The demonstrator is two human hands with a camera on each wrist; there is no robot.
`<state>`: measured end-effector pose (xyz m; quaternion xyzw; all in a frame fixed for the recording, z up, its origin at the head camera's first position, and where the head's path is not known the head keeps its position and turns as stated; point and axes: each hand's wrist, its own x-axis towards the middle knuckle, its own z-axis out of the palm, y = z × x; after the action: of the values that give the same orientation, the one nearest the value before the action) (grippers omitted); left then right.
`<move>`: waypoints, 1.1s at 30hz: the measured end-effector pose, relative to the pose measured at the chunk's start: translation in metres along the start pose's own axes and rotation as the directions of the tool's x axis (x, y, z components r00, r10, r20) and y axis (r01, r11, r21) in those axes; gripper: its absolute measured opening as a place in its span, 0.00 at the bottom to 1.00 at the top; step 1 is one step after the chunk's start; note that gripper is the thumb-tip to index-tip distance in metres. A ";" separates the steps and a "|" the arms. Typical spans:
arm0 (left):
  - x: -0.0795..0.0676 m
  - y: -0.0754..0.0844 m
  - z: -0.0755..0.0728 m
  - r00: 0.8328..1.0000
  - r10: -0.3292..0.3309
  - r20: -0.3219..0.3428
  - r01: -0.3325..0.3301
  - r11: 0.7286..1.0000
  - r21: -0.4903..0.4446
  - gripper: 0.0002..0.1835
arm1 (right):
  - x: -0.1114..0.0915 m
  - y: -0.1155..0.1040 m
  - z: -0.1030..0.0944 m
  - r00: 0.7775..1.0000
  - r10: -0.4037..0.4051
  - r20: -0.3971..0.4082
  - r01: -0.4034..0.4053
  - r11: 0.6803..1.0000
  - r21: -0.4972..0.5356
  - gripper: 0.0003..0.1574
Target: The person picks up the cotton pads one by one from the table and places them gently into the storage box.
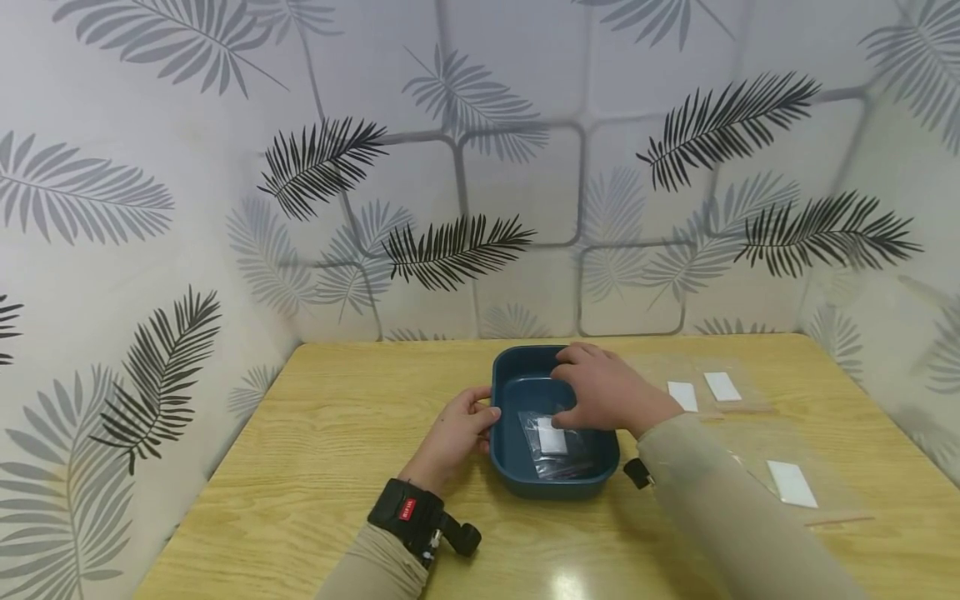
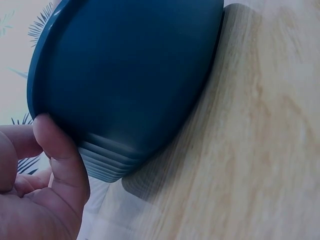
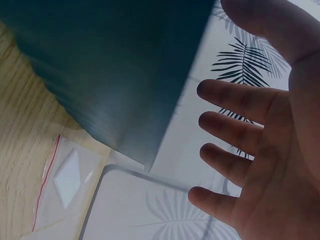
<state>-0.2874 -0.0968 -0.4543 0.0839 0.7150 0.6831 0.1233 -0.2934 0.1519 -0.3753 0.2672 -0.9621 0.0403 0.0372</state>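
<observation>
A dark blue plastic basin (image 1: pixel 555 492) stands on the wooden table. Inside it lies a see-through zip bag (image 1: pixel 562 462) with a white rectangular piece (image 1: pixel 552 437) in it. My left hand (image 1: pixel 459 429) holds the basin's left side at the rim; in the left wrist view the thumb (image 2: pixel 55 137) lies against the wall (image 2: pixel 130 75). Over the basin's right side hovers my right hand (image 1: pixel 603 387), its fingers spread apart. The right wrist view shows that hand (image 3: pixel 265 135) above the rim with nothing in its grasp.
To the right of the basin, several see-through zip bags with white pieces lie flat on the table, among them a near one (image 1: pixel 792 484) and a far one (image 1: pixel 722 387). A leaf-patterned wall (image 1: pixel 517 292) borders the table's back edge.
</observation>
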 end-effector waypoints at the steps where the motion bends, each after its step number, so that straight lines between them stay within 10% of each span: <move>1: 0.000 0.000 0.000 1.000 0.001 0.000 -0.001 1.000 0.002 0.25 | 0.000 0.000 0.000 1.000 0.007 0.003 -0.007 1.000 0.004 0.43; 20: 0.001 -0.001 0.000 1.000 -0.010 -0.011 0.010 1.000 0.008 0.24 | -0.011 0.058 -0.017 0.998 0.016 -0.055 -0.011 0.996 0.089 0.37; 33: 0.000 -0.001 -0.001 1.000 -0.020 -0.017 0.020 1.000 0.021 0.24 | -0.016 0.098 0.001 0.984 0.172 0.033 -0.175 0.976 0.127 0.40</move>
<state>-0.2877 -0.0975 -0.4556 0.0721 0.7239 0.6749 0.1232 -0.3304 0.2441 -0.3837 0.1843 -0.9774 0.1030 0.0058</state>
